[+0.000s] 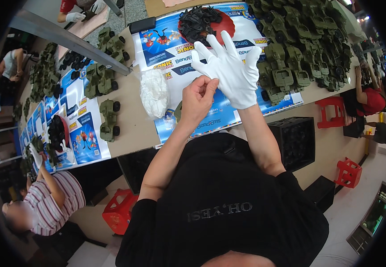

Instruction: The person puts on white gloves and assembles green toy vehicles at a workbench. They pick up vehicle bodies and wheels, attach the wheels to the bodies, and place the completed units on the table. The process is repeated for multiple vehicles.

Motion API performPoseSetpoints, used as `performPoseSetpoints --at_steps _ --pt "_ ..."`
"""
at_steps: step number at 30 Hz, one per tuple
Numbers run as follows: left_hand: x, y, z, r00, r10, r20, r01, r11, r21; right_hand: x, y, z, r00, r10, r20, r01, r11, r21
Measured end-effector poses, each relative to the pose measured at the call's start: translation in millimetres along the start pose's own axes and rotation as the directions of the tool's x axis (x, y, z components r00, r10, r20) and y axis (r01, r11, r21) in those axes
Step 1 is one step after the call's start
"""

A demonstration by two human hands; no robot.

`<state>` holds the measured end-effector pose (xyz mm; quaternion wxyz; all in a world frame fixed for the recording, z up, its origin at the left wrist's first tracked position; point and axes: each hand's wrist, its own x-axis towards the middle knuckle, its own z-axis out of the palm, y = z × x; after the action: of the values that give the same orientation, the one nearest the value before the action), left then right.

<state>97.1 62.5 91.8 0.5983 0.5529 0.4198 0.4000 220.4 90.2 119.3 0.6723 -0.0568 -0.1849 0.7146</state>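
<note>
My right hand [233,73] wears a white glove and is held up over the table, fingers spread and nothing in them. My bare left hand [198,100] is closed, its thumb and fingertips pinching the side of the white glove [242,95] near the palm. Left of my left hand lies a clear plastic bag [154,92] with white material inside. Partly hidden behind my left wrist is a small green piece [178,112]. Beyond my hands, a red round tray [228,27] holds a heap of black plastic parts [197,23].
Many olive-green toy vehicles [291,62] crowd the table's right side; several more [108,120] stand on the left. Printed blue-and-white sheets [170,49] cover the tabletop. A grey metal bar [77,42] crosses at upper left. A black crate [293,142] sits below the edge. Co-workers [52,200] work nearby.
</note>
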Motion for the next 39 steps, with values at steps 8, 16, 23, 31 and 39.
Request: performPoseSetpoints --at_steps 8,16,23,31,39 --pt "-20.1 6.9 11.3 0.975 0.094 0.199 -0.124 0.982 0.140 -7.1 -11.7 18.4 0.994 -0.110 -0.009 0.110 0.994 -0.011" --pt "12.5 14.6 -11.2 0.993 0.029 0.116 0.059 0.726 -0.685 -22.1 -26.6 14.9 0.987 0.118 0.107 -0.132 0.982 0.136" --pt "15.1 16.2 -11.9 0.980 0.001 0.199 0.147 0.671 -0.727 -41.6 -25.5 23.2 0.950 0.204 0.234 -0.257 0.940 0.224" --pt "2.1 32.5 -0.8 0.980 0.072 0.184 0.021 0.888 -0.460 -53.4 -25.7 39.0 0.975 0.219 0.044 -0.224 0.963 0.152" --pt "5.4 50.4 -1.7 0.985 0.105 0.140 0.010 0.766 -0.643 -59.7 -27.7 42.9 0.947 0.285 0.148 -0.306 0.940 0.147"
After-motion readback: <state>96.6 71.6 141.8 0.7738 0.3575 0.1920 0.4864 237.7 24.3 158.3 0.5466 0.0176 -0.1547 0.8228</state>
